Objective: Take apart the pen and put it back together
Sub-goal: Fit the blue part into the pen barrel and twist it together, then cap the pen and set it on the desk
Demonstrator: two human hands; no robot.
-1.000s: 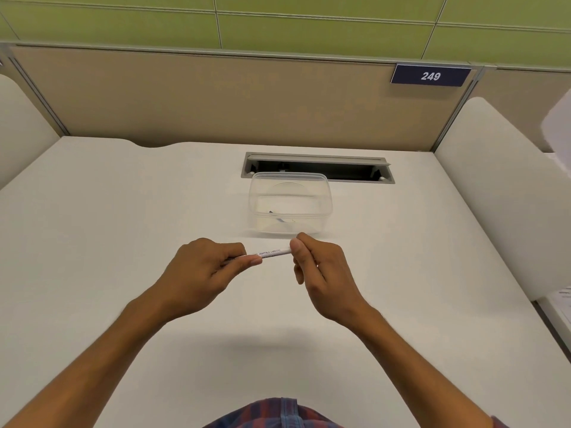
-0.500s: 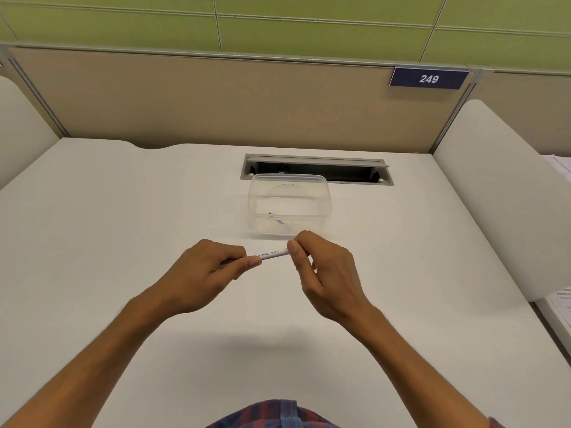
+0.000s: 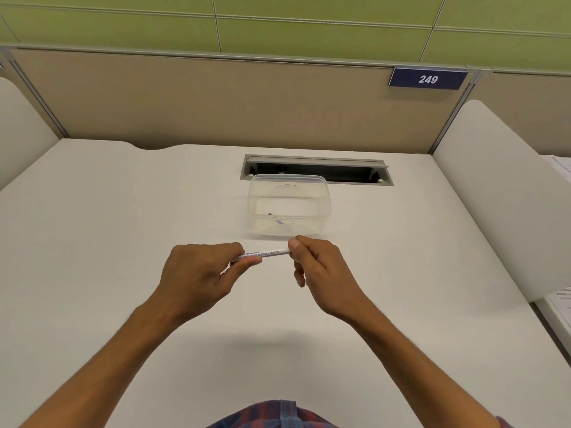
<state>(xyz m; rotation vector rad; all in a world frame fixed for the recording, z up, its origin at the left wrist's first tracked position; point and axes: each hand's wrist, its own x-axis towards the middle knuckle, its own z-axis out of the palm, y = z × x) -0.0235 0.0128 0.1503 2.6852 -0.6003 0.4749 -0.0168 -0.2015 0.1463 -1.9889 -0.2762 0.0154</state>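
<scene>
A thin white pen (image 3: 266, 254) with small printed lettering lies level between both hands, a little above the white desk (image 3: 123, 242). My left hand (image 3: 197, 273) grips its left end, with thumb and forefinger curled round the barrel. My right hand (image 3: 318, 270) pinches the right end between thumb and forefinger; that tip is hidden by the fingers. Just behind the pen stands a clear plastic container (image 3: 324, 199) with a small dark pen part (image 3: 279, 222) on its floor.
A grey cable slot (image 3: 318, 168) is set into the desk behind the container. White side dividers (image 3: 500, 193) flank the desk, a beige partition with a blue sign "249" (image 3: 428, 79) closes the back. Papers (image 3: 560, 301) lie at the far right.
Both hands have kept hold of the pen in about the same place. My right hand's fingers have shifted slightly at the pen's right end.
</scene>
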